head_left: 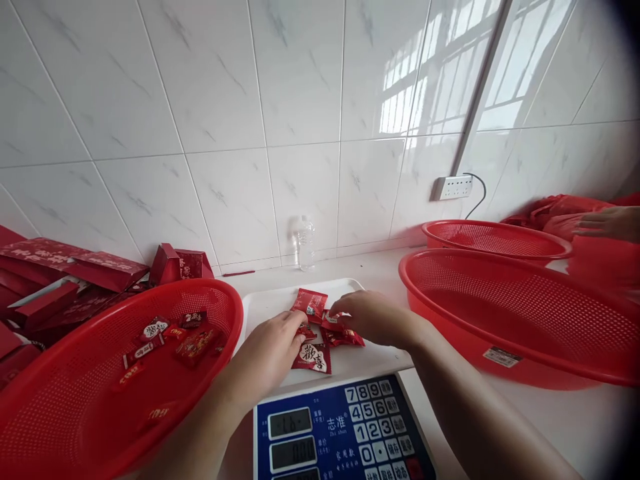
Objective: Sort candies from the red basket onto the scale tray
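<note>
Several red candy packets lie on the white pan of an electronic scale in front of me. My left hand reaches in from the lower left, fingers curled and pinching at a packet near the pile's left side. My right hand comes from the right, fingers bent down onto the packets at the pile's right. A larger packet with white lettering lies just below both hands. The scale's blue keypad and displays face me.
A red mesh basket at the left holds several candy packets. Two red baskets stand at the right. Red gift boxes pile at far left. A clear bottle stands by the tiled wall. Another person's hand shows at far right.
</note>
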`<action>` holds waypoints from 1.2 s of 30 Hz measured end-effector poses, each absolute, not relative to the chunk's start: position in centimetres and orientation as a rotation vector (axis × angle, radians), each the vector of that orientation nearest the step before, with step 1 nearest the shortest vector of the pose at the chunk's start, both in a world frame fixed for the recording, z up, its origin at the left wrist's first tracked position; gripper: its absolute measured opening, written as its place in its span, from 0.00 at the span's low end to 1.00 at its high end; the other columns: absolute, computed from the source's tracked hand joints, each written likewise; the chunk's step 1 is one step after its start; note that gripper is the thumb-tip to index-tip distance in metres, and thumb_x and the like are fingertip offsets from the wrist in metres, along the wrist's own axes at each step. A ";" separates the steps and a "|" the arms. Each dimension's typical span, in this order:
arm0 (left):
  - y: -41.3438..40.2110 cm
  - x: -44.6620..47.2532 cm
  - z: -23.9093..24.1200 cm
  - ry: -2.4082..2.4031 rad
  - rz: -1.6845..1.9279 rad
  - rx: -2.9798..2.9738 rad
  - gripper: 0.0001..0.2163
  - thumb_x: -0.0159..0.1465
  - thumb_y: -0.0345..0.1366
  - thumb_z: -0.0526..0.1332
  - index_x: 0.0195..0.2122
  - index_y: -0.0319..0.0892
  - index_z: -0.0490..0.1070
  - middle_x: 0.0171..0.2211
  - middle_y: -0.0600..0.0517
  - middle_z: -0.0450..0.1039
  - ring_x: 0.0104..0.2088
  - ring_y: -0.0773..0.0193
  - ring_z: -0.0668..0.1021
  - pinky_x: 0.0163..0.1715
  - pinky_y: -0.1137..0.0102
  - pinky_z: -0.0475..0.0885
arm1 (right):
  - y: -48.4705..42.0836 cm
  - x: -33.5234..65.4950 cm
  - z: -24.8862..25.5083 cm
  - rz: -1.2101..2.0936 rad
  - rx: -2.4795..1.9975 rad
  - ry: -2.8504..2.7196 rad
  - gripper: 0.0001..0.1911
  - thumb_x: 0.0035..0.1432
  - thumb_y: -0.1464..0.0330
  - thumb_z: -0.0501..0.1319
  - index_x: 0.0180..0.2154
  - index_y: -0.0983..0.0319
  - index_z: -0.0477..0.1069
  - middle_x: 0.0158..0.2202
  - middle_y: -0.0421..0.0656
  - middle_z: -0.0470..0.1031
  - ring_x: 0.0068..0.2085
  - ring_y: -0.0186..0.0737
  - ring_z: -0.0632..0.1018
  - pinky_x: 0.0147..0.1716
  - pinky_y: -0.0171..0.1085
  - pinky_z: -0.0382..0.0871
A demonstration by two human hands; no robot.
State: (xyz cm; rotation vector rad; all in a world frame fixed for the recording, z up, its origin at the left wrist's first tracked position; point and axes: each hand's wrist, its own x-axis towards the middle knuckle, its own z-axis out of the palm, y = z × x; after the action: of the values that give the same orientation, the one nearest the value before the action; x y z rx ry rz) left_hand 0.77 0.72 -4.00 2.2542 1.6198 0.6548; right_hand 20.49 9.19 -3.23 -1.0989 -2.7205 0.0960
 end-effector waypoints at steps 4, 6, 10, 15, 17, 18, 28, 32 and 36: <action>0.9 0.8 -3.9 1.644 0.708 2.228 0.07 0.64 0.29 0.52 0.36 0.44 0.69 0.36 0.52 0.73 0.34 0.63 0.75 0.33 0.68 0.69 | 8.6 20.4 -2.7 0.132 -1.088 -2.708 0.13 0.59 0.71 0.54 0.40 0.57 0.77 0.36 0.43 0.80 0.38 0.41 0.77 0.35 0.38 0.67; 0.8 0.8 -3.8 1.653 0.714 2.234 0.05 0.63 0.29 0.54 0.32 0.43 0.67 0.35 0.53 0.72 0.34 0.63 0.74 0.32 0.68 0.68 | 8.3 20.3 -2.5 0.156 -1.076 -2.690 0.13 0.60 0.70 0.54 0.41 0.58 0.76 0.37 0.44 0.80 0.39 0.41 0.77 0.35 0.38 0.67; 0.5 0.9 -3.4 1.645 0.662 2.259 0.06 0.61 0.28 0.55 0.28 0.42 0.66 0.34 0.53 0.71 0.33 0.63 0.74 0.32 0.68 0.67 | 7.8 20.3 -2.3 0.188 -1.009 -2.671 0.12 0.60 0.70 0.55 0.42 0.57 0.76 0.35 0.43 0.80 0.38 0.41 0.77 0.35 0.38 0.66; 0.2 0.9 -3.4 1.620 0.622 2.316 0.08 0.59 0.25 0.54 0.30 0.42 0.70 0.37 0.51 0.72 0.37 0.60 0.75 0.35 0.67 0.69 | 7.1 19.9 -1.9 0.234 -0.998 -2.686 0.12 0.61 0.69 0.55 0.40 0.57 0.76 0.36 0.43 0.80 0.37 0.41 0.77 0.33 0.37 0.66; 0.2 0.9 -3.5 1.593 0.645 2.318 0.10 0.58 0.24 0.54 0.34 0.43 0.71 0.42 0.51 0.72 0.40 0.59 0.75 0.39 0.65 0.70 | 6.8 19.7 -1.8 0.235 -1.012 -2.716 0.12 0.60 0.71 0.54 0.42 0.58 0.76 0.38 0.43 0.80 0.38 0.41 0.77 0.34 0.38 0.66; 0.2 0.8 -3.5 1.584 0.656 2.317 0.11 0.58 0.23 0.54 0.36 0.44 0.71 0.43 0.51 0.72 0.42 0.59 0.75 0.41 0.65 0.70 | 6.6 19.6 -1.7 0.241 -1.010 -2.732 0.13 0.60 0.72 0.54 0.43 0.58 0.75 0.39 0.44 0.80 0.39 0.42 0.77 0.35 0.38 0.66; 0.1 0.8 -3.3 1.624 0.625 2.401 0.11 0.61 0.23 0.50 0.30 0.43 0.69 0.34 0.52 0.72 0.32 0.61 0.75 0.33 0.67 0.71 | 5.9 18.9 -1.9 0.303 -0.903 -2.729 0.12 0.61 0.72 0.55 0.43 0.57 0.75 0.43 0.44 0.79 0.44 0.41 0.77 0.40 0.38 0.69; -0.1 0.8 -3.0 1.625 0.651 2.406 0.09 0.60 0.25 0.50 0.29 0.43 0.66 0.32 0.53 0.70 0.29 0.64 0.73 0.30 0.69 0.68 | 5.8 18.7 -1.9 0.338 -0.861 -2.758 0.13 0.60 0.71 0.57 0.47 0.57 0.72 0.45 0.44 0.77 0.45 0.42 0.76 0.42 0.40 0.69; -0.2 0.9 -2.6 1.650 0.791 2.309 0.07 0.62 0.27 0.50 0.28 0.44 0.62 0.30 0.55 0.67 0.27 0.67 0.70 0.26 0.71 0.64 | 5.9 18.6 -2.1 0.378 -0.831 -2.720 0.10 0.60 0.68 0.58 0.44 0.59 0.72 0.43 0.44 0.77 0.41 0.41 0.76 0.38 0.39 0.68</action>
State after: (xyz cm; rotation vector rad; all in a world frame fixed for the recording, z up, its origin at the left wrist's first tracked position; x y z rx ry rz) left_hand 0.90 -0.23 -2.56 2.3094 1.6502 0.7907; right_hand 18.59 5.87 -2.06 -0.8308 -2.7202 0.3781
